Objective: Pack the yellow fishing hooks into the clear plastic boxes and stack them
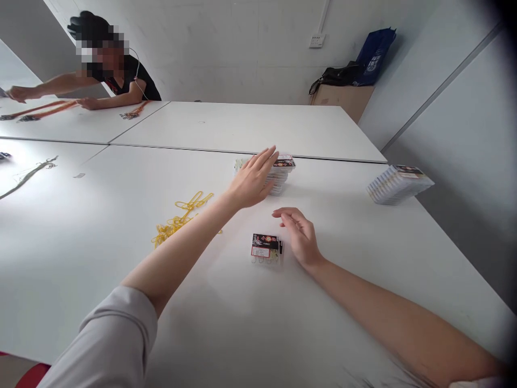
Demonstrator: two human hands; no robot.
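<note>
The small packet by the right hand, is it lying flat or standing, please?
Lying flat: the small packet rests label-up on the table, beside the right hand.

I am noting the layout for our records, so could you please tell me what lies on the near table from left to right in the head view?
Yellow bands → left hand → single packet → right hand → far-right stack of packets.

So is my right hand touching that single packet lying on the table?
Apart. The head view shows bare white table between the right hand and the single packet.
</note>
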